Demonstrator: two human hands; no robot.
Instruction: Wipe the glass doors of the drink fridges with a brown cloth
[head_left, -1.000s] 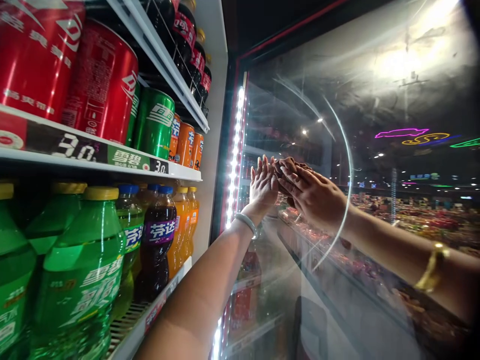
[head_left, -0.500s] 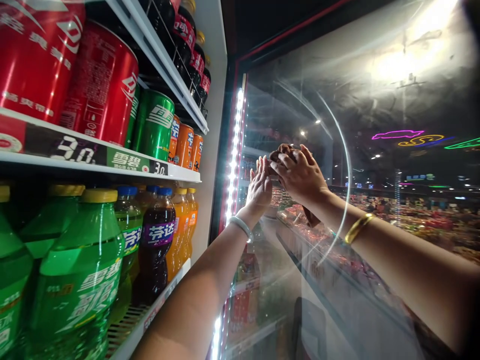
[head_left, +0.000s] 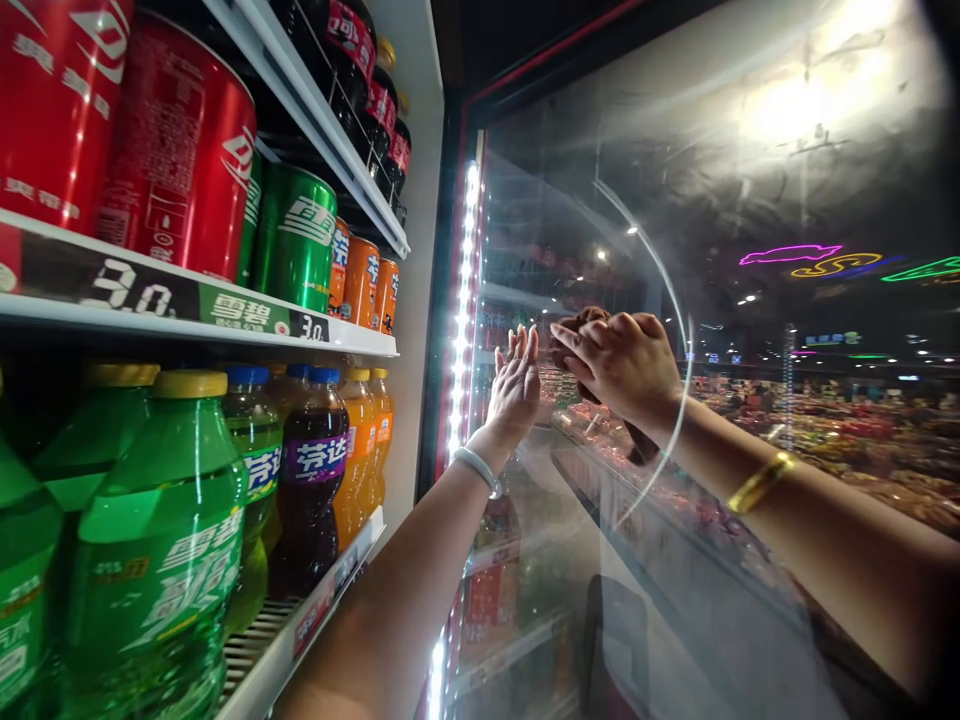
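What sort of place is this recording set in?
Probably a shop, perhaps a supermarket: a price strip runs under the drink cans, green bottles stand below, and the glass door shows a broad spread of goods.

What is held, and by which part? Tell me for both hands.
The right hand holds a brown cloth by its bunched upper part; an end hangs below. The left hand holds nothing visible.

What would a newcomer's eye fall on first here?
Likely the brown cloth under the right hand, mid-picture at the glass door, with the left hand raised beside it. Then the glaring white LED strip farther left, and the big red cans at upper left.
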